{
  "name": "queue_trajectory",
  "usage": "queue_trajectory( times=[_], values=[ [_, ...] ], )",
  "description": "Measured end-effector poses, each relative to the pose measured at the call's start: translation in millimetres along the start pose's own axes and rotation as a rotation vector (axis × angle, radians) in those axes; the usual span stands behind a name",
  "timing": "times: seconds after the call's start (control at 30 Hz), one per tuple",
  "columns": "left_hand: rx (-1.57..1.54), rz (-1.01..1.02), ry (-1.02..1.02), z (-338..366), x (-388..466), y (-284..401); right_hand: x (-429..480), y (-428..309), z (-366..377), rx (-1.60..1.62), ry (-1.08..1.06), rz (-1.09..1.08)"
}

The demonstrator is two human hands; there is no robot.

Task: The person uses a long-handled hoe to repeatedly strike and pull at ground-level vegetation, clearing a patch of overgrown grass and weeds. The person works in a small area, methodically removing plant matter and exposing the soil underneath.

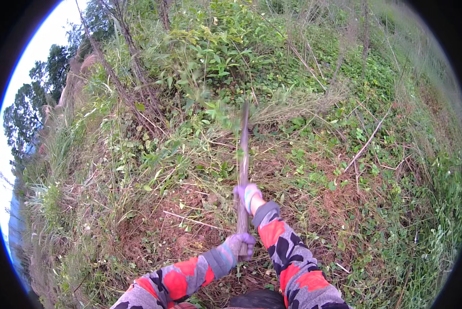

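A long wooden handle (244,166) points straight away from me over the slope. Near its butt end, my left hand (240,245) is wrapped around it in a purplish knit glove. Farther up the shaft, my right hand (248,196) grips it, gloved the same way. The far tip is dark and blurred among weeds, so I cannot tell what kind of head it carries. Leafy green stems (225,116) and a bent clump of dry grass (304,106) lie around that tip.
Flattened dry grass (200,201) covers the ground before me. Woody stems (134,77) rise at the upper left. A bare stick (368,141) slants on the right, and taller grass (443,216) grows along the right side. Trees (24,116) stand beyond the left edge.
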State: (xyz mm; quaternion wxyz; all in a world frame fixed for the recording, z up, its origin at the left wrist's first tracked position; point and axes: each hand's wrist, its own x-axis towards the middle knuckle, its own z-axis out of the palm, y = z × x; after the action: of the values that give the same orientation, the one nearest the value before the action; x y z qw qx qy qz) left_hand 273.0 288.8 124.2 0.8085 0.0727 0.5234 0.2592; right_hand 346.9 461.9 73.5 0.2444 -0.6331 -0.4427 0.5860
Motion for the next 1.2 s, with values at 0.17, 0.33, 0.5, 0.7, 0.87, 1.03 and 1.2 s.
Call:
queue_trajectory(
  times=[0.17,0.33,0.5,0.7,0.87,1.03,1.2],
  values=[
    [0.312,0.203,0.066,-74.7,-51.2,-143.7,-118.2,92.3,59.9,0.563,-0.292,0.302],
    [0.436,0.161,-0.101,-50.7,-52.7,-115.5,-151.6,74.9,14.3,0.584,-0.110,-0.069],
    [0.886,0.693,-0.021,-8.4,-38.2,42.6,-163.4,-98.7,-36.3,0.664,0.060,-0.712],
    [0.733,0.990,-0.161,51.1,-63.0,216.6,-158.4,-275.0,-60.5,0.655,0.170,-1.180],
    [0.420,0.644,-0.081,-36.5,-13.7,120.9,-29.8,-178.3,24.3,0.509,0.054,-0.436],
    [-0.079,-0.043,0.076,-87.3,-2.5,-39.1,-5.8,74.1,105.6,-0.735,-0.282,-0.426],
    [0.106,-0.070,0.136,-142.7,-137.0,-123.6,-141.5,111.7,154.1,0.531,-0.598,0.087]
  ],
)
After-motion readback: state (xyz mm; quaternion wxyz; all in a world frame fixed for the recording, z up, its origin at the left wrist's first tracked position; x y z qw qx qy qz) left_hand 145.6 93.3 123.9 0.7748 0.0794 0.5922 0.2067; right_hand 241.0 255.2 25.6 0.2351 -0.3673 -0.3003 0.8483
